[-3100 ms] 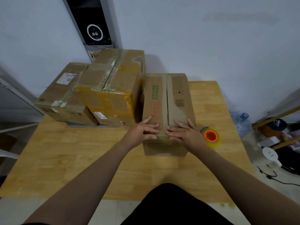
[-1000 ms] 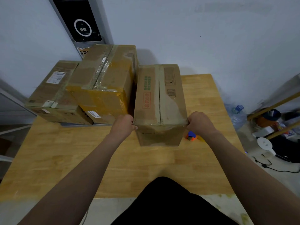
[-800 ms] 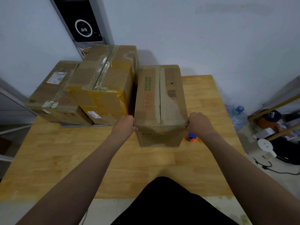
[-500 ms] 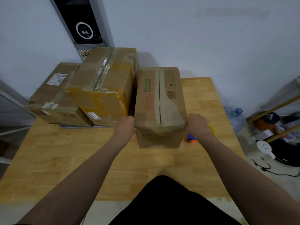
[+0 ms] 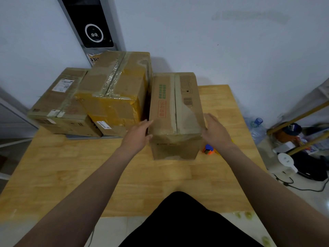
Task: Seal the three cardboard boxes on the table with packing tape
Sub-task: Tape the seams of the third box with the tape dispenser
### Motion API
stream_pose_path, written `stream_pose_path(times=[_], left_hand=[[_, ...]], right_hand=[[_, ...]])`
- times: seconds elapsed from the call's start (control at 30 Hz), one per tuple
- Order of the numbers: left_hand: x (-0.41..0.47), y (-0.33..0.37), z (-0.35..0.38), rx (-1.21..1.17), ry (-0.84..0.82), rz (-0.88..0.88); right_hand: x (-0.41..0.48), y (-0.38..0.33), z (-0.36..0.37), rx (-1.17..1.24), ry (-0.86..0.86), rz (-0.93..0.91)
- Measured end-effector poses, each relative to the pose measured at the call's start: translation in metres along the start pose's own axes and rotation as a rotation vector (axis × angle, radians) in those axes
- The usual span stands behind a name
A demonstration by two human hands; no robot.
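Three cardboard boxes stand on the wooden table (image 5: 71, 172). The narrow box (image 5: 175, 111), with green and red print and tape along its top seam, is nearest me. My left hand (image 5: 139, 133) lies with straight fingers against its left side, and my right hand (image 5: 214, 130) lies flat against its right side. A taller box (image 5: 114, 90) with yellowish tape stands to the left, and a flat box (image 5: 57, 104) with a white label is further left. The tape dispenser (image 5: 208, 149) shows only an orange and blue bit below my right wrist.
A white wall runs behind the table, with a black panel (image 5: 90, 24) leaning on it. To the right, on the floor, lie a water bottle (image 5: 256, 127), a white device (image 5: 286, 160), cables and a wooden rack (image 5: 302, 132).
Both hands have let go of the narrow box's near corners and straightened, now lying flat along its sides. The box has stayed in the same place.
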State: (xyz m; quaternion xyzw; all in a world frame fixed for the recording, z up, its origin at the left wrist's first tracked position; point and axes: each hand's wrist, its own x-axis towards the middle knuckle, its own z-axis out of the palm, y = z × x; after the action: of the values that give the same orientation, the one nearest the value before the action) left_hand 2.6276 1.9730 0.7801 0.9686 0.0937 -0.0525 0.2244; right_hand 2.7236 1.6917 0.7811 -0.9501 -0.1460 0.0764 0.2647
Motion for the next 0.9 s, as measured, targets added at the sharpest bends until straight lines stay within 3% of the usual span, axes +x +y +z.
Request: stream_pose_path(times=[0.07,0.13,0.2,0.27,0.4,0.57,0.9], left_hand=[[-0.002,0.018,0.007,0.022,0.043,0.147],[-0.002,0.035,0.021,0.119,-0.071,0.228],[-0.003,0.041,0.035,0.250,-0.186,0.200],[-0.005,0.036,0.043,0.253,-0.188,0.154],[-0.005,0.030,0.047,0.044,-0.144,0.017],[0.008,0.036,0.051,-0.265,-0.035,-0.229],[0.072,0.041,0.048,-0.216,-0.072,-0.191]], right_hand=[[-0.004,-0.014,0.008,-0.024,-0.022,-0.344],[-0.009,-0.025,0.027,-0.182,-0.146,-0.457],[-0.018,-0.027,0.045,-0.340,-0.217,-0.402],[-0.022,-0.016,0.052,-0.384,-0.153,-0.325],[-0.018,0.002,0.049,-0.302,-0.084,-0.114],[-0.005,-0.002,0.058,-0.190,-0.088,-0.029],[0.050,0.008,0.042,0.007,-0.141,0.035]])
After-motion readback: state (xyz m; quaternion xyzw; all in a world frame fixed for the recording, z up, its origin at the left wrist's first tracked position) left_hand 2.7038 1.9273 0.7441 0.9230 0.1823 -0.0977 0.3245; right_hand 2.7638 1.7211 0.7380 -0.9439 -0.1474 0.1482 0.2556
